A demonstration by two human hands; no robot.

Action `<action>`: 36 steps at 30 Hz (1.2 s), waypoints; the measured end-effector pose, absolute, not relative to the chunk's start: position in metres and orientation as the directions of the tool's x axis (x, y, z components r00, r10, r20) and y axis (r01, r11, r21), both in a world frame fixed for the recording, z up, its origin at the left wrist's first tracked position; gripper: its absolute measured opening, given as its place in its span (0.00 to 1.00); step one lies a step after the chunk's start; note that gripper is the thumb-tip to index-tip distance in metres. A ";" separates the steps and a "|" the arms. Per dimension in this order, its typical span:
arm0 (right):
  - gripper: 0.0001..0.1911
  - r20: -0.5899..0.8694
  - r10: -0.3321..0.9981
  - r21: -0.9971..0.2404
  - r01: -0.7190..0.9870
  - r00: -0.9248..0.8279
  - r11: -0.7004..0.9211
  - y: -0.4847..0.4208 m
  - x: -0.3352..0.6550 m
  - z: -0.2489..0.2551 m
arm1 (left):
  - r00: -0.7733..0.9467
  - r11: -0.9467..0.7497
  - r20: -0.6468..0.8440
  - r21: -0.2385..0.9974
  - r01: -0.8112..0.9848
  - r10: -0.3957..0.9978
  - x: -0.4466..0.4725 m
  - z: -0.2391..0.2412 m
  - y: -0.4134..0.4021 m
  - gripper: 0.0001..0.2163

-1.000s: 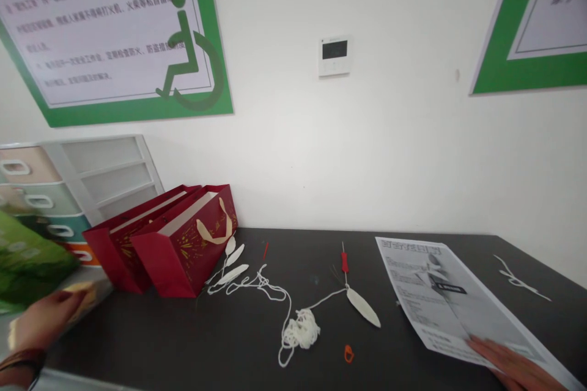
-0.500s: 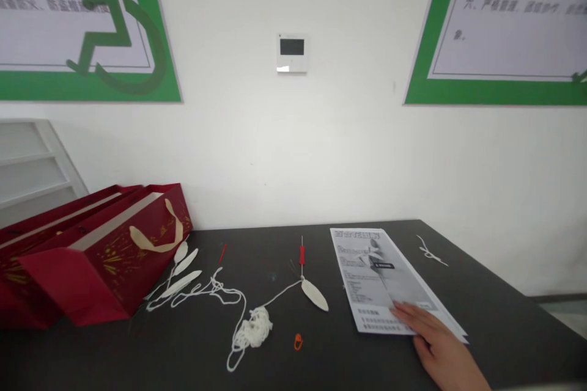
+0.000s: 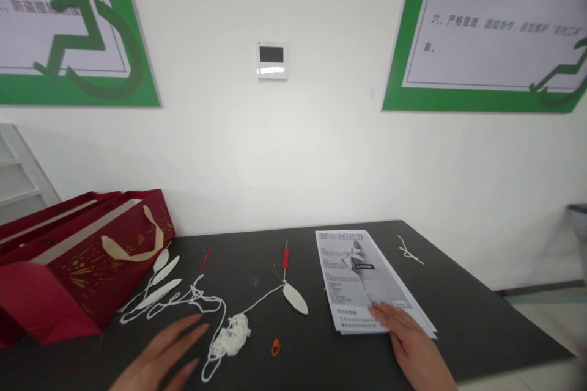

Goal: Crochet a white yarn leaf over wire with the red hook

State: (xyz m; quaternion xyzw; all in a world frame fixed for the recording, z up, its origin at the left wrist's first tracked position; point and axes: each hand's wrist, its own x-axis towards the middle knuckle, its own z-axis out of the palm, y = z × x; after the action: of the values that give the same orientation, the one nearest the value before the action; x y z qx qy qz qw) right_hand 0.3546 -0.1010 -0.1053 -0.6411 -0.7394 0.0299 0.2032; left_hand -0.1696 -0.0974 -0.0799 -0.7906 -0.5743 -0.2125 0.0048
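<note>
Dark tabletop (image 3: 321, 359) bears four white leaf-shaped pieces (image 3: 295, 298), apparently finished, while bundled yarn (image 3: 233, 335) looks unworked; left hand (image 3: 153, 357) hovers near it, spread, seemingly empty; right hand (image 3: 413, 342) lies unclenched on printed sheets (image 3: 339, 293).

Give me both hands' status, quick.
Left hand: open, nothing visible in it, near the white yarn.
Right hand: open, laid on the printed sheets.
</note>
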 end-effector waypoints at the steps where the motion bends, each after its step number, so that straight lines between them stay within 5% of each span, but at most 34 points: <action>1: 0.30 0.257 0.962 -0.313 0.934 -0.094 0.175 -0.101 0.355 -0.106 | 0.406 -0.469 0.283 0.208 0.858 0.869 -0.150 -0.078 -0.091 0.22; 5: 0.33 0.223 0.971 -0.367 0.916 -0.086 0.166 -0.101 0.363 -0.111 | 0.550 -0.588 0.234 0.142 0.796 0.802 -0.096 -0.068 -0.067 0.21; 10: 0.27 0.222 0.974 -0.481 0.863 -0.051 0.155 -0.100 0.350 -0.091 | 0.365 -0.480 0.334 0.387 0.787 0.869 -0.075 -0.034 -0.017 0.15; 14: 0.19 0.279 0.957 -0.527 0.822 -0.076 0.219 -0.075 0.293 -0.048 | 0.468 -0.537 0.263 0.411 0.736 0.843 -0.033 -0.019 0.027 0.16; 18: 0.15 0.186 0.979 -0.522 0.836 -0.082 0.170 -0.029 0.230 -0.023 | 0.525 -0.554 0.193 0.415 0.722 0.829 0.005 -0.034 0.054 0.18; 25: 0.28 -0.003 0.988 -0.478 0.868 -0.157 0.137 0.024 0.178 -0.041 | 0.450 -0.469 0.151 0.420 0.777 0.880 0.002 -0.060 0.061 0.09; 36: 0.12 -0.102 0.974 -0.636 0.766 -0.201 0.092 0.040 0.187 -0.064 | 0.551 -0.515 0.091 0.507 0.691 0.829 0.002 -0.071 0.060 0.04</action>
State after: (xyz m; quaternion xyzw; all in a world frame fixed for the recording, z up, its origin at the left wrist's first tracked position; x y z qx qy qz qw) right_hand 0.1866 0.0401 -0.0643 -0.6066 -0.7173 0.2935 0.1771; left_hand 0.0022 0.0599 -0.0709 -0.8550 -0.4445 -0.1633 -0.2117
